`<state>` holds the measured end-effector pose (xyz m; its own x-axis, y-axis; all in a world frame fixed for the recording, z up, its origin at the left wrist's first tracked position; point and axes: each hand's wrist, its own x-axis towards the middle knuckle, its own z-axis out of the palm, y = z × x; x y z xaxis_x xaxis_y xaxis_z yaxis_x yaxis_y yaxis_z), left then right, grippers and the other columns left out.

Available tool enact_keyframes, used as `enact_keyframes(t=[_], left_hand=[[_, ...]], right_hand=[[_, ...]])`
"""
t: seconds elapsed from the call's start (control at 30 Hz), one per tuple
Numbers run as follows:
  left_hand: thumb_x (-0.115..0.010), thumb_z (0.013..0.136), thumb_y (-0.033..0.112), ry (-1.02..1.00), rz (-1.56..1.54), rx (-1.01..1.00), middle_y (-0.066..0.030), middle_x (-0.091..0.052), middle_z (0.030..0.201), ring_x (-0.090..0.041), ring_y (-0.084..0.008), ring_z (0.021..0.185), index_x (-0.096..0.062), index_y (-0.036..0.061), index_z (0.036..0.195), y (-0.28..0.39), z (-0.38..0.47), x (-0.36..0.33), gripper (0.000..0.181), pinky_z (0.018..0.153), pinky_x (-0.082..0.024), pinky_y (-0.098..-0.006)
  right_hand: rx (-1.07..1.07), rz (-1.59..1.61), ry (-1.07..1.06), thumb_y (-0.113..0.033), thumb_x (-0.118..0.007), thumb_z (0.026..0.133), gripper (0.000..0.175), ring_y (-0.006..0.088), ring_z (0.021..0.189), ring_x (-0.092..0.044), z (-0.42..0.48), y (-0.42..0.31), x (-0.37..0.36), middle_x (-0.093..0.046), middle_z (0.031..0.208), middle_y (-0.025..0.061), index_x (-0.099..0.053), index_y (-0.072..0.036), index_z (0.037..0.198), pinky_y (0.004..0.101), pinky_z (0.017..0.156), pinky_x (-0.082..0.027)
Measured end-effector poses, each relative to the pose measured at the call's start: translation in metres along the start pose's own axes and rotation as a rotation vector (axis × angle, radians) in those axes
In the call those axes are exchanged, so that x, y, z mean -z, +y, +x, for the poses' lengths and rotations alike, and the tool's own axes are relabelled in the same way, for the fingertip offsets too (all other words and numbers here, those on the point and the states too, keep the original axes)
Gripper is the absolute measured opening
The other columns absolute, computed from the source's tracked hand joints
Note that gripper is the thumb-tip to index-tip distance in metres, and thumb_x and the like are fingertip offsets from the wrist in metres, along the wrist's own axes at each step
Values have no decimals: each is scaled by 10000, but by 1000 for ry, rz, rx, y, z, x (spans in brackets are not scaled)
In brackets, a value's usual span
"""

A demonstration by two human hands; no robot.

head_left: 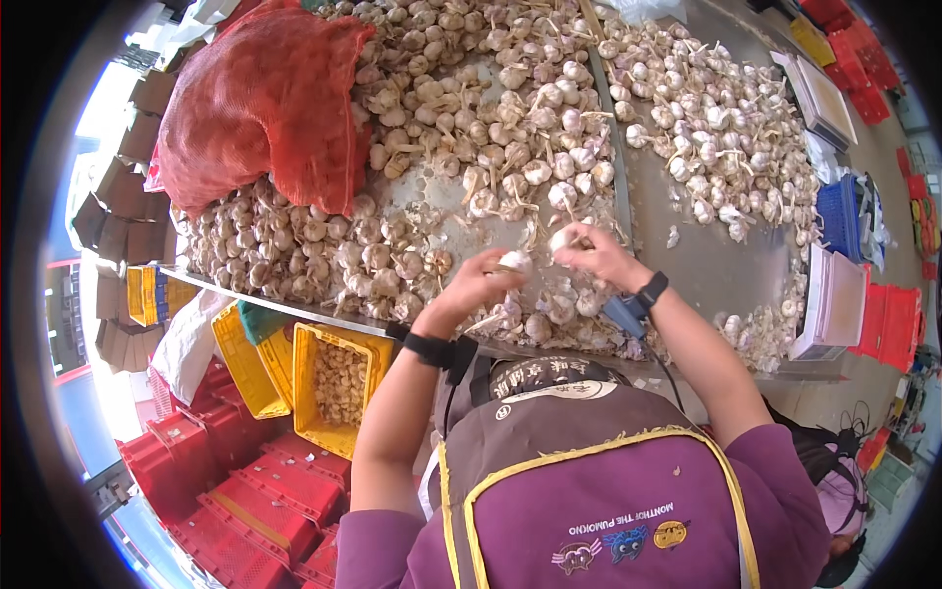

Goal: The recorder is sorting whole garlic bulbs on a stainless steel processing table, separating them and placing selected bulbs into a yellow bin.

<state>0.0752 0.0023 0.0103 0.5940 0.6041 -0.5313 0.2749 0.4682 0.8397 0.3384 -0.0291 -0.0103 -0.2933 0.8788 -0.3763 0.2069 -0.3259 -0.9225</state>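
Note:
Both my hands are over the near edge of a metal table covered in garlic. My left hand grips a white garlic bulb at its fingertips. Just to the right, my right hand has its fingers closed around another garlic bulb. Loose papery skins and several garlic bulbs lie below the hands against the table's front edge. Beyond them spreads a large heap of garlic bulbs, many with stalks. A dark strap with a device sits on each wrist.
A full red mesh sack rests at the table's left. A metal divider separates a second garlic pile on the right. Below left stand a yellow crate holding garlic and stacked red crates. Another person is at the right.

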Motion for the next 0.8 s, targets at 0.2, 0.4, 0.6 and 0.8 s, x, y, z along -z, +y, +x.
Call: enact_keyframes(t=[0.2,0.4,0.6,0.8], left_hand=[[-585,894,327,-233,-772,-163,-129,-625,971,-563,-127,634,-514,79,1260,22,-35,0,448,445,-414,-206],[-626,891,194,-45,-436,-301,-101,-645,1054,-624,-133,783,-577,69,1158,45,-32,-41,298,648,-522,-240],[-721,809,183,73,479,-591,-133,-593,1181,-594,-287,1094,-573,50,1226,70,-40,-76,462,936,-482,-388],[-679,827,165,266,417,-678,-162,-608,1127,-598,-335,1068,-603,51,1134,76,-43,-64,336,906,-487,-408]], right_hand=[[-254,1219,-283,-492,-538,909,484,332,1078,-631,-25,-26,-12,-609,1231,181,-590,-74,1149,425,667,-590],[-353,1602,-375,-611,-500,895,629,360,1029,-651,-30,12,-58,-650,1154,149,-580,-93,1244,560,836,-552],[29,1222,45,-433,-472,953,416,267,1045,-617,-27,34,-87,-611,1122,99,-549,-108,1201,431,904,-530],[-100,1971,-279,-435,-699,819,506,279,1125,-581,-11,-5,9,-471,1376,137,-599,-72,1156,420,845,-595]])
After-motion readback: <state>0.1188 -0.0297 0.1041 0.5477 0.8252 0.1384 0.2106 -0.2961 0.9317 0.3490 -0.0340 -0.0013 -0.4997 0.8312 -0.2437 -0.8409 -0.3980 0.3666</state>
